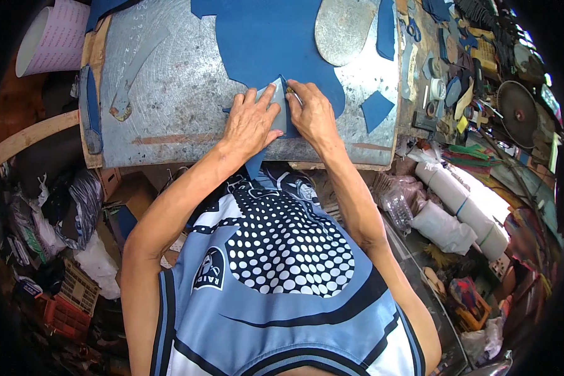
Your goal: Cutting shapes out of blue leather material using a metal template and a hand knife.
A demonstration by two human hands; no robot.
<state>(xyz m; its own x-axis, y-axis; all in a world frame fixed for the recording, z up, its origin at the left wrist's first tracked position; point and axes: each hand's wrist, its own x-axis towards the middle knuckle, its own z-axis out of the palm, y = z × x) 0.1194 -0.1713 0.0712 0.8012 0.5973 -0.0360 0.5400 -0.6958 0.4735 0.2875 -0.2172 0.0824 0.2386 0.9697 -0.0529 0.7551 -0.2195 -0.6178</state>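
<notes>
My left hand [252, 120] lies with fingers spread, pressing a grey, pointed flat template [281, 114] onto blue sheet material. Close beside the template's right edge, my right hand [312, 111] is closed around a slim tool [294, 95]; its working tip is hidden, so its kind cannot be told. The large blue sheet [263, 44] spreads beyond both hands, its edges cut in curves. A narrow blue strip [254, 164] hangs over the near table edge below my left wrist. To the right of my right hand rests a loose blue offcut [377, 111].
The scratched metal-topped table [169, 81] carries a grey sole-shaped template [343, 31] and a long curved template [141, 62]. Scissors [413, 29] and tape rolls [437, 89] lie at the right. A fan [517, 114] stands farther right; wrapped rolls [460, 200] and crates [69, 313] flank me.
</notes>
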